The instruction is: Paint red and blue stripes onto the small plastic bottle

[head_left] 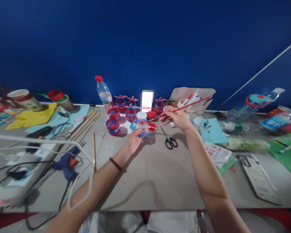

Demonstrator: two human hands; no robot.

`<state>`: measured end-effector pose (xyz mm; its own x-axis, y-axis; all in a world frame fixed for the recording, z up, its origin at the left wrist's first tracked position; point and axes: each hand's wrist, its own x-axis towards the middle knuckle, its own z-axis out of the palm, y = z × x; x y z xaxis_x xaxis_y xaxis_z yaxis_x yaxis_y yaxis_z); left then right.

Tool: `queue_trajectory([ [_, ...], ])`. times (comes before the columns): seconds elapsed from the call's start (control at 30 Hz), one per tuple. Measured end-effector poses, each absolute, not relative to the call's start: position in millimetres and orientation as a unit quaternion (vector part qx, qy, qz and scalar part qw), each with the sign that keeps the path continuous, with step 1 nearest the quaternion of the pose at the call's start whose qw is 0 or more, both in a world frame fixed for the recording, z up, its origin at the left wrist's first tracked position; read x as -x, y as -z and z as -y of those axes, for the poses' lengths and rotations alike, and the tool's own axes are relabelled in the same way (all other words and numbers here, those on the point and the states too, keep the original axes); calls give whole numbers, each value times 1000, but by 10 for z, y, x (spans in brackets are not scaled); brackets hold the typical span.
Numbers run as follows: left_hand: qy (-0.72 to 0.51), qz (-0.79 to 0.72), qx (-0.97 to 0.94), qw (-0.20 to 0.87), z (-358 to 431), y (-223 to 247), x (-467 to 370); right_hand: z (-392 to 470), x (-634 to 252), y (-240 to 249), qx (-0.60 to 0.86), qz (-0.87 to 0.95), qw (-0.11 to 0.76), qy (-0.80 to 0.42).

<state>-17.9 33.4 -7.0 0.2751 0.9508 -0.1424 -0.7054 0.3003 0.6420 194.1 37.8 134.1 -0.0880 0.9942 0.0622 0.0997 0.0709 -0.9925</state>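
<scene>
From afar I have the left hand [134, 141] clamped on a clear, ribbed plastic piece [143, 129] above the bench [150, 181]; the right hand [178, 118] pinches a slim red brush [192, 103]. Painting seems in hand; next probably wants a light stroke. Red-and-blue cups [113, 128] sit at nine o'clock from the piece, black-handled scissors [169, 142] at four.

Remotely, I see a grey table [169, 181] bearing scissors [168, 138] near my right fingers [170, 111], and a phone [258, 179] further right.

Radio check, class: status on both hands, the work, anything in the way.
Left hand holding clear plastic piece. Right hand holding red brush, tip at the piece. Scissors close by, apart from both hands.
</scene>
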Motion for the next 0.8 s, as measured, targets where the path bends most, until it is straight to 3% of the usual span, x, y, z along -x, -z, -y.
queue_trajectory([
  [0.3, -550, -264, -239, 755, -318, 46, 168, -354, -1982, -1347, 453, 558, 483, -500],
  [0.5, -561, -264, -244, 746, -301, 61, 142, -332, -1848, -1276, 432, 600, 446, -504],
  [0.8, -564, -279, -232, 742, -315, 87, 131, -237, -1770, -1376, 466, 630, 428, -449],
])
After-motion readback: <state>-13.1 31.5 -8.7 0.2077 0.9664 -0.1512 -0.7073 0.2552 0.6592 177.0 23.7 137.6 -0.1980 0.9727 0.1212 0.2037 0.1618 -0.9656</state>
